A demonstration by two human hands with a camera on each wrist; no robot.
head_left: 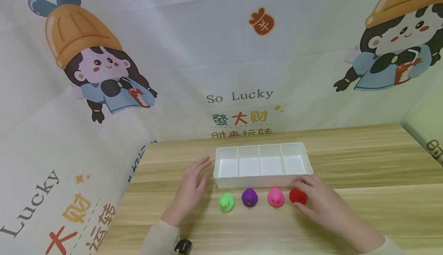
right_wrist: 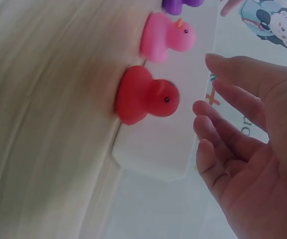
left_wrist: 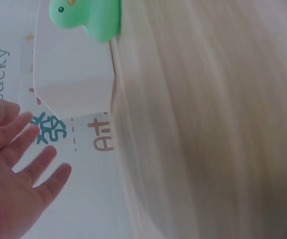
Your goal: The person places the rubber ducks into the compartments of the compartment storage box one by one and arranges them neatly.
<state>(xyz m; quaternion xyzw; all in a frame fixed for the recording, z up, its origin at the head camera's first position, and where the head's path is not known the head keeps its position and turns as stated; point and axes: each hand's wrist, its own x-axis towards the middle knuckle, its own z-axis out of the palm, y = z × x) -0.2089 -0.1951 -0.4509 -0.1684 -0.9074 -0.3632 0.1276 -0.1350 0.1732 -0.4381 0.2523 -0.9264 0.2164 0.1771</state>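
Observation:
A white box with several compartments stands on the table. Along its near side sit a green rubber duck, a purple one, a pink one and a red rubber duck. My right hand hovers over the red duck and partly covers it from above. In the right wrist view, a gap shows between the red duck and the loosely bent fingers. My left hand, fingers extended, is just left of the box, holding nothing. The green duck is nearest to it.
The wooden table ends at a printed cloth backdrop behind the box. Another cloth panel borders the left side. A small black object is at the left sleeve.

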